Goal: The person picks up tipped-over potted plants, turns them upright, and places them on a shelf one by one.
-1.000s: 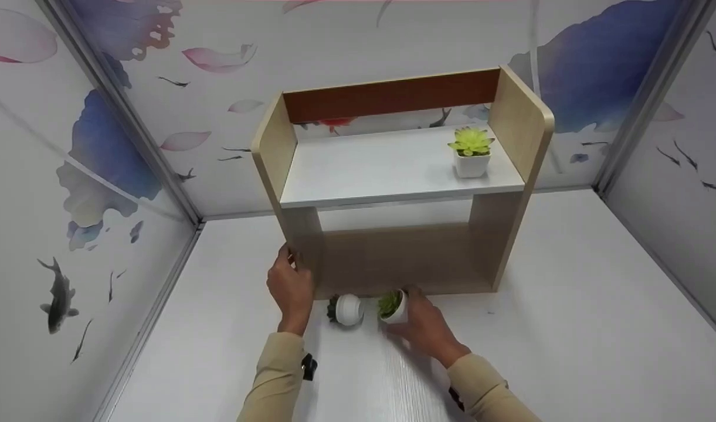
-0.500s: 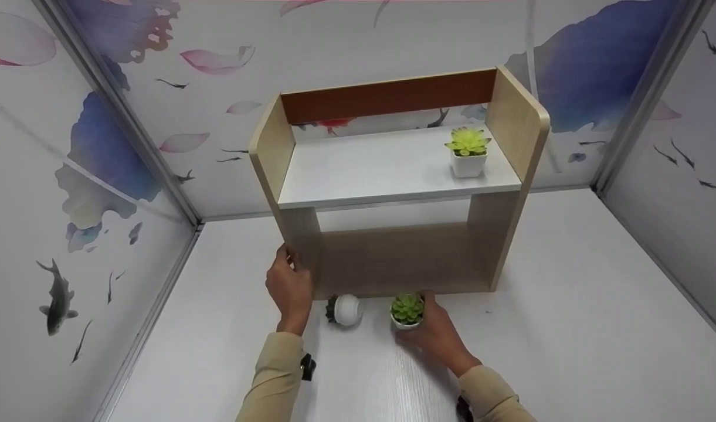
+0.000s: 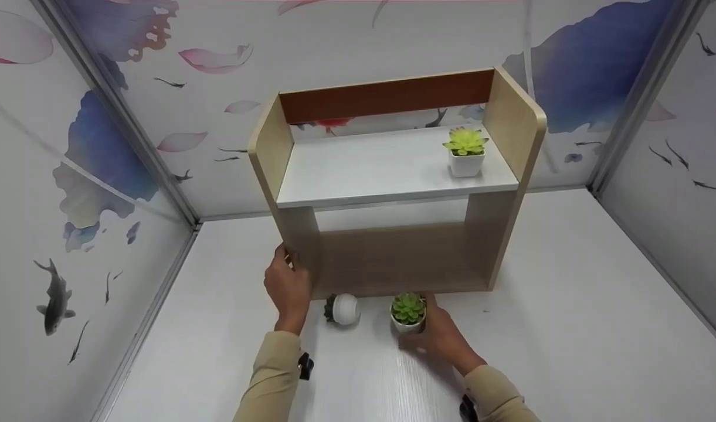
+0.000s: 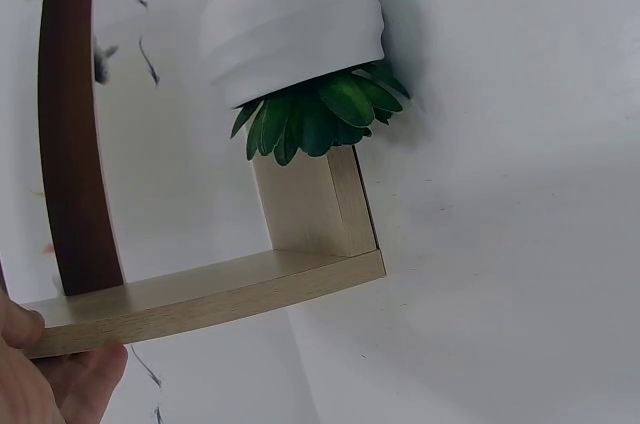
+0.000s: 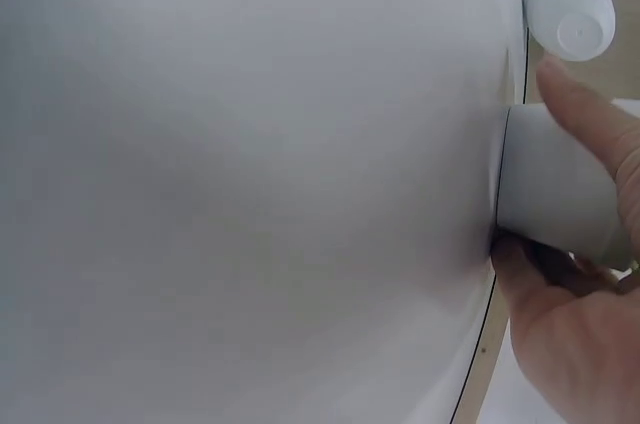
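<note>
Right hand (image 3: 443,340) wraps around the small pot (image 3: 408,313), standing it upright on the table (image 3: 569,328) at the shelf's (image 3: 393,176) front edge. Left hand (image 3: 287,287) grips the shelf's left panel, probably steadying it. Another pot (image 3: 344,309) lies tipped between them.

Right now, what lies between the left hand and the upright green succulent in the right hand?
In the head view, a tipped-over white round pot with dark green leaves lies on the white table.
</note>
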`<state>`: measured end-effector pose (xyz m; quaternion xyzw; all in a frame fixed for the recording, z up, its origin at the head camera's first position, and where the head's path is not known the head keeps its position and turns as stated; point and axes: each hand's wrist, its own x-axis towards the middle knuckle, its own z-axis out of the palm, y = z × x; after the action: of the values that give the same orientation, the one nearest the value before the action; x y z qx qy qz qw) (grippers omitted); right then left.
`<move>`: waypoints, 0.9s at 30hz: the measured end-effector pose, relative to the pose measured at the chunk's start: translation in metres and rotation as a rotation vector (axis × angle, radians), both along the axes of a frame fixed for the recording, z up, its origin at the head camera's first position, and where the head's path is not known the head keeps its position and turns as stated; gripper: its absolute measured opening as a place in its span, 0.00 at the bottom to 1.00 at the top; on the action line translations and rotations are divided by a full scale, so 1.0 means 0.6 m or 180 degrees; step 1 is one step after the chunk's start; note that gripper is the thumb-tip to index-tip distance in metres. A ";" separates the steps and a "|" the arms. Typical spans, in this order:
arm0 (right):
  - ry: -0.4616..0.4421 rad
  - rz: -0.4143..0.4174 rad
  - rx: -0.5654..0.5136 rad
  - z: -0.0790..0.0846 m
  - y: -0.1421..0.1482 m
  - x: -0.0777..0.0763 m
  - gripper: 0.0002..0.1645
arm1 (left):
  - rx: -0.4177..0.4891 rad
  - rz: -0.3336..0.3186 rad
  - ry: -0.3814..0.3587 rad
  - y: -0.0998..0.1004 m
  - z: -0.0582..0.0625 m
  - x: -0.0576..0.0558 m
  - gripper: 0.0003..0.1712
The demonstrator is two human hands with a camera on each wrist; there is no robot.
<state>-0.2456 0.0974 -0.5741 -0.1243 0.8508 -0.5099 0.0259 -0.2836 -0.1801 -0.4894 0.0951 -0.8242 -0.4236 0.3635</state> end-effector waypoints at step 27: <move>-0.0221 0.0271 -0.0305 0.027 0.023 -0.002 0.52 | -0.0114 0.0048 0.0005 0.000 0.001 -0.001 0.18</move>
<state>-0.2466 0.1111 -0.5578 -0.1438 0.8180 -0.5525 0.0710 -0.2840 -0.1803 -0.4889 0.0944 -0.8306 -0.4061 0.3691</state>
